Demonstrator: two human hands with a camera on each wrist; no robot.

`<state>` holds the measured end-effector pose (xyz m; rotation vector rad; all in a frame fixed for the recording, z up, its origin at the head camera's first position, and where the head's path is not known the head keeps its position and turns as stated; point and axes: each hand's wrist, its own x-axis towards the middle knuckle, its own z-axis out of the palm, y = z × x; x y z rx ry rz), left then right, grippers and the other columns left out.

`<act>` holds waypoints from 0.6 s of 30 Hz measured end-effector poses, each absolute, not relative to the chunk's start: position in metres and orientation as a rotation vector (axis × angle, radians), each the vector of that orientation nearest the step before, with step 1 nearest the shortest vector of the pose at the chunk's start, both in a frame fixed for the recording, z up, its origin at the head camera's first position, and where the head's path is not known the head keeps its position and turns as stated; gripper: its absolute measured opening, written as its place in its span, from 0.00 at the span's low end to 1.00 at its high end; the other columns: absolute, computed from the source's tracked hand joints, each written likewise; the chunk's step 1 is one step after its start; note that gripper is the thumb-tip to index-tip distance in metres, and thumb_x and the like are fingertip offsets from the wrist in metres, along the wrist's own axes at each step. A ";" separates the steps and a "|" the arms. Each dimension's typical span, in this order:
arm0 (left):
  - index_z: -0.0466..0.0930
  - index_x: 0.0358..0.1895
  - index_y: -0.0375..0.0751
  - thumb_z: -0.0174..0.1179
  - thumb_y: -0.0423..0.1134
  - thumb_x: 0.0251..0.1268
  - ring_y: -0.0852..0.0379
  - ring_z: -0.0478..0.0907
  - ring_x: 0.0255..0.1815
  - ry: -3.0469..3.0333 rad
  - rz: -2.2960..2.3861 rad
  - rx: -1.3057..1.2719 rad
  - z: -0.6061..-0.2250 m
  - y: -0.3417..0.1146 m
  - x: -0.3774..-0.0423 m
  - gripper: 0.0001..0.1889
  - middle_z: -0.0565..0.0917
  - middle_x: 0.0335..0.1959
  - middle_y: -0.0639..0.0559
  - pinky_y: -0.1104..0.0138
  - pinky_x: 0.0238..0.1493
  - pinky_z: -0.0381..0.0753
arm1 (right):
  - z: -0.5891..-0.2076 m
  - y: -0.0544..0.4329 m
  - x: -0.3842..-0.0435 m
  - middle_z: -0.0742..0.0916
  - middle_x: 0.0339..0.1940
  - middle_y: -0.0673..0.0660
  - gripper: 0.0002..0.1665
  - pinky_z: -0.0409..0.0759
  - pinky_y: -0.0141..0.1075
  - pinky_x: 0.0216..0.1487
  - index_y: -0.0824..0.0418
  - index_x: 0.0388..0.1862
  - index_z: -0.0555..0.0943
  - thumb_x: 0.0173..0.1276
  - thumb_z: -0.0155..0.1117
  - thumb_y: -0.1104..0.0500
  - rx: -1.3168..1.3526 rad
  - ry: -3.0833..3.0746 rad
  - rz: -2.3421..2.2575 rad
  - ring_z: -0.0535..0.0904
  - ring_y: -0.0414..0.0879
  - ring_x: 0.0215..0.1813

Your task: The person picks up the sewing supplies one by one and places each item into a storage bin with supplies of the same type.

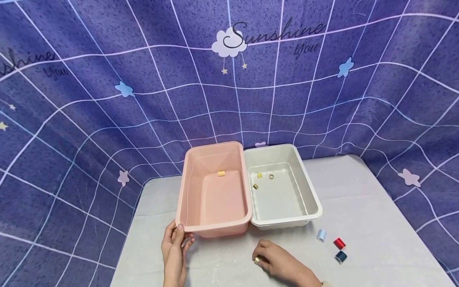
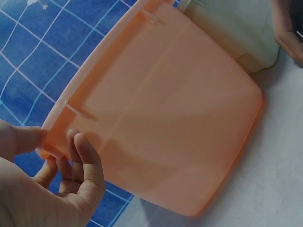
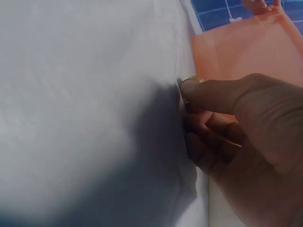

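Observation:
My left hand (image 1: 174, 251) pinches the near left corner of the rim of a pink plastic basin (image 1: 211, 230). In the left wrist view the thumb lies on one side of that rim, with fingers (image 2: 87, 156) on the other. My right hand (image 1: 277, 261) is low over the table in front of the basins, pinching a small gold ring-like piece (image 1: 257, 260). In the right wrist view the thumb hides most of the gold piece (image 3: 199, 79). A yellow thread spool (image 1: 221, 173) lies inside the pink basin.
A white basin (image 1: 311, 217) stands against the pink one, holding a yellow piece (image 1: 259, 175) and two gold ring-like pieces (image 1: 271, 177). Light blue (image 1: 321, 235), red (image 1: 339, 243) and dark green (image 1: 340, 257) spools lie at the right. A purple curtain (image 1: 229, 95) hangs behind the table.

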<state>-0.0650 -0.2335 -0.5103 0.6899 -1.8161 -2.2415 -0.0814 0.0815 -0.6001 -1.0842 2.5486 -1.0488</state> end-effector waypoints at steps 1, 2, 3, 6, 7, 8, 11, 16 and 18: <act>0.65 0.72 0.43 0.55 0.49 0.82 0.65 0.81 0.36 -1.814 -2.243 0.690 -0.510 -0.234 -0.065 0.25 0.82 0.40 0.61 0.74 0.40 0.88 | -0.600 0.081 -0.081 0.81 0.40 0.40 0.05 0.79 0.25 0.41 0.46 0.43 0.86 0.73 0.70 0.58 -1.075 2.529 -1.060 0.72 0.26 0.41; 0.65 0.72 0.43 0.55 0.49 0.82 0.65 0.81 0.36 -1.812 -2.243 0.690 -0.510 -0.233 -0.065 0.25 0.82 0.40 0.61 0.74 0.40 0.88 | -0.600 0.081 -0.081 0.81 0.39 0.39 0.05 0.78 0.24 0.40 0.46 0.41 0.86 0.73 0.70 0.58 -1.073 2.519 -1.066 0.72 0.26 0.39; 0.65 0.72 0.43 0.55 0.49 0.82 0.65 0.81 0.36 -1.811 -2.242 0.689 -0.510 -0.233 -0.065 0.25 0.82 0.40 0.61 0.74 0.40 0.88 | -0.599 0.081 -0.081 0.81 0.38 0.39 0.05 0.77 0.24 0.40 0.46 0.40 0.86 0.73 0.70 0.58 -1.063 2.509 -1.075 0.71 0.26 0.38; 0.65 0.72 0.43 0.55 0.50 0.82 0.65 0.81 0.36 -1.811 -2.244 0.695 -0.511 -0.233 -0.065 0.25 0.81 0.40 0.61 0.74 0.40 0.88 | -0.597 0.082 -0.080 0.81 0.35 0.39 0.05 0.76 0.22 0.38 0.47 0.38 0.85 0.73 0.70 0.59 -1.053 2.510 -1.105 0.70 0.26 0.35; 0.65 0.72 0.43 0.55 0.50 0.82 0.65 0.81 0.36 -1.811 -2.244 0.696 -0.511 -0.233 -0.065 0.25 0.81 0.40 0.61 0.74 0.39 0.88 | -0.595 0.082 -0.080 0.81 0.34 0.38 0.05 0.75 0.22 0.38 0.47 0.38 0.85 0.73 0.70 0.59 -1.056 2.519 -1.109 0.70 0.26 0.35; 0.65 0.72 0.43 0.55 0.50 0.82 0.65 0.81 0.36 -1.812 -2.243 0.697 -0.511 -0.233 -0.066 0.25 0.81 0.40 0.61 0.74 0.39 0.88 | -0.594 0.083 -0.080 0.81 0.34 0.38 0.05 0.75 0.22 0.38 0.47 0.38 0.85 0.73 0.70 0.59 -1.061 2.531 -1.111 0.70 0.26 0.35; 0.65 0.72 0.42 0.55 0.50 0.82 0.65 0.81 0.36 -1.816 -2.240 0.697 -0.511 -0.233 -0.066 0.25 0.81 0.40 0.61 0.74 0.39 0.88 | -0.584 0.083 -0.082 0.81 0.33 0.37 0.05 0.75 0.23 0.37 0.46 0.39 0.85 0.73 0.69 0.59 -1.069 2.578 -1.115 0.70 0.26 0.35; 0.65 0.72 0.42 0.55 0.50 0.82 0.65 0.81 0.36 -1.824 -2.231 0.700 -0.510 -0.232 -0.066 0.25 0.81 0.40 0.61 0.74 0.39 0.88 | -0.555 0.083 -0.087 0.81 0.34 0.38 0.05 0.76 0.22 0.37 0.49 0.41 0.85 0.73 0.70 0.61 -1.122 2.604 -1.178 0.72 0.26 0.36; 0.65 0.72 0.42 0.55 0.50 0.82 0.65 0.81 0.36 -1.828 -2.230 0.699 -0.510 -0.232 -0.066 0.26 0.81 0.40 0.61 0.74 0.39 0.88 | -0.543 0.084 -0.090 0.82 0.34 0.39 0.06 0.78 0.22 0.37 0.51 0.41 0.85 0.72 0.70 0.63 -1.157 2.588 -1.222 0.72 0.26 0.36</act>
